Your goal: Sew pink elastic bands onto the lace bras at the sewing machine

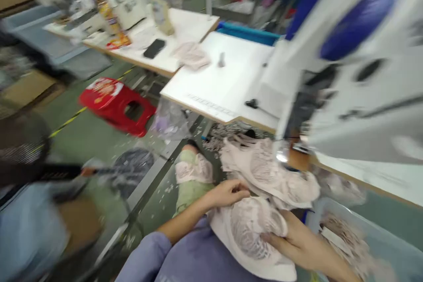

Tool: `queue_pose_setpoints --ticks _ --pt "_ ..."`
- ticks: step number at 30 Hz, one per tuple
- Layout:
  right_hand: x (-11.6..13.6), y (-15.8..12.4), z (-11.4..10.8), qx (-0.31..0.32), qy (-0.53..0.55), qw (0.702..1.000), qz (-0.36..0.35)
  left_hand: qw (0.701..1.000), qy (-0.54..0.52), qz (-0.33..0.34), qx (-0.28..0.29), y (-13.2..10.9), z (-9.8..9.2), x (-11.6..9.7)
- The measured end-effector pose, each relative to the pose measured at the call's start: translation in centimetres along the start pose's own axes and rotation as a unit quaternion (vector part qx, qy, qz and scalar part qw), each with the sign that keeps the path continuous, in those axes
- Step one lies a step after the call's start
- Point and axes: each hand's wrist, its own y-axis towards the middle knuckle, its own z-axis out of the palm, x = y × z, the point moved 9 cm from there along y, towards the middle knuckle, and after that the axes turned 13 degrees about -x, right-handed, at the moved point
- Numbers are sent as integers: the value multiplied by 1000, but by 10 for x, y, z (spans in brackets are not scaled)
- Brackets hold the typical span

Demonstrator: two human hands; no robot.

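Note:
A pale pink lace bra [244,229] lies across my lap. My right hand [294,242] grips one cup from the right, with the thumb on the lace and the other fingers hidden behind. My left hand [228,192] is at the bra's upper edge, its fingers curled in and closed on the fabric there; the fingertips are partly hidden. Just beyond my hands, more pale pink bras [264,167] hang below the sewing machine [370,110]. Another lace piece [194,172] rests on my green-trousered leg.
White work tables [224,75] run ahead, bearing a dark phone [154,48], a yellow bottle [107,13] and a pink cloth piece [191,55]. A red stool [115,103] stands left. At lower right is a clear bin [380,233] of pink pieces. Another person's blurred sleeve [29,229] shows lower left.

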Motion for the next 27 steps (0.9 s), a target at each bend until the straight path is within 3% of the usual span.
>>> queue_pose_setpoints --ticks 3,6,8,9,10,12,13,14,15,18,20,23,27 --pt "14 -16 -45 -43 32 995 87 986 -59 -27 156 10 58 -25" --pt "19 -38 -87 -106 115 977 144 948 -172 -166 210 10 95 -31" --pt "20 -53 -101 -89 121 980 130 931 -211 -248 165 14 103 -24" --pt "18 -59 -103 -54 96 987 117 939 -208 -249 114 19 99 -20" --pt "8 -65 -106 -21 46 992 113 953 -193 -226 54 25 92 -18" --pt "-38 -71 -132 -20 -116 974 193 982 -131 -125 -46 34 74 -24" --pt "-70 -74 -161 -66 -218 934 274 992 -90 -60 -66 35 70 -31" --pt "-101 -86 -202 -150 -309 853 393 997 -49 2 -64 34 70 -39" --pt "-120 -92 -231 -203 -348 800 444 997 -14 54 -48 32 73 -46" --pt "-164 -100 -284 -248 -378 721 525 991 38 129 -5 24 80 -51" --pt "-182 -106 -297 -238 -375 706 552 990 52 128 -18 23 76 -45" --pt "-193 -111 -292 -201 -365 719 556 990 68 112 -43 25 70 -38" --pt "-198 -116 -277 -164 -376 724 555 986 89 145 -5 24 84 -55"
